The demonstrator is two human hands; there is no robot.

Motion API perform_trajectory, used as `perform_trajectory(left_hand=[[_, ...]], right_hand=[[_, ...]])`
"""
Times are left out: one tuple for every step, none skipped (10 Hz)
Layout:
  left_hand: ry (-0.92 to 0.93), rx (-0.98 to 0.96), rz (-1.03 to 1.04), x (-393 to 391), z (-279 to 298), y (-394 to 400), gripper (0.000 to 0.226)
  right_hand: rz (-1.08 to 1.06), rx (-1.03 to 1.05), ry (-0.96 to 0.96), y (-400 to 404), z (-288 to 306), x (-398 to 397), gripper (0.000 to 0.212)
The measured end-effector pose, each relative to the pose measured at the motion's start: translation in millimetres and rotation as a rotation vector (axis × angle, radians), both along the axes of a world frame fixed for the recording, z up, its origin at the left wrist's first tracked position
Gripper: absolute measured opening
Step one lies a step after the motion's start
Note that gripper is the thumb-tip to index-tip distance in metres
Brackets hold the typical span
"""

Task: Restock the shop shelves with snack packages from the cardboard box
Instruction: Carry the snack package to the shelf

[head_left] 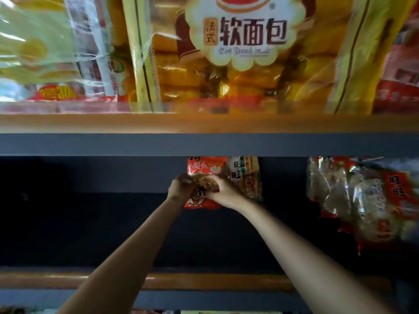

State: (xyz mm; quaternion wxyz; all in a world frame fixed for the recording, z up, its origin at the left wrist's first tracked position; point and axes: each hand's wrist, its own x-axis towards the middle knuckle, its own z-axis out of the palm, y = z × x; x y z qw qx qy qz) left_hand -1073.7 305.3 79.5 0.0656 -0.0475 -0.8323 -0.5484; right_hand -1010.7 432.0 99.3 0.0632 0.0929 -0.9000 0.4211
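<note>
upper shelf (204,123): big yellow bread bag (244,53) | lower shelf (79,225): red snack packet (200,200), cartoon face, clear window, upright at back | left hand (180,189) + right hand (223,190): fingers curled gripping packet's middle | rice-cracker pack (246,177) just right

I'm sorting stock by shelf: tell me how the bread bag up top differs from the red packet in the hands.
The bread bag is large and yellow; the red packet is small and orange-red. The bread bag stands untouched on the upper shelf, while the left hand and right hand hold the red packet lower, at the back. Both carry printed Chinese characters.
</note>
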Motion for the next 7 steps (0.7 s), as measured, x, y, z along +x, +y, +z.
perform_trajectory(left_hand=[[-0.040,0.038,-0.095,-19,-8,3,0.035],[-0.090,0.101,-0.162,-33,-16,9,0.051],[-0.108,0.112,-0.209,-37,-16,18,0.064],[-0.116,0.086,-0.273,-38,-18,26,0.067],[-0.114,0.081,-0.282,-34,-19,36,0.070],[-0.115,0.005,-0.271,-36,-24,41,0.076],[-0.163,-0.060,-0.269,-37,-28,37,0.098]], right_hand=[[-0.034,0.046,-0.017,1,-5,-22,0.049],[-0.074,0.130,0.045,6,-15,-36,0.047],[-0.128,0.209,0.063,9,-27,-46,0.055],[-0.176,0.251,0.052,17,-29,-51,0.054],[-0.194,0.249,0.041,28,-25,-48,0.051],[-0.178,0.270,0.043,33,-24,-43,0.046],[-0.206,0.313,0.083,35,-24,-40,0.041]])
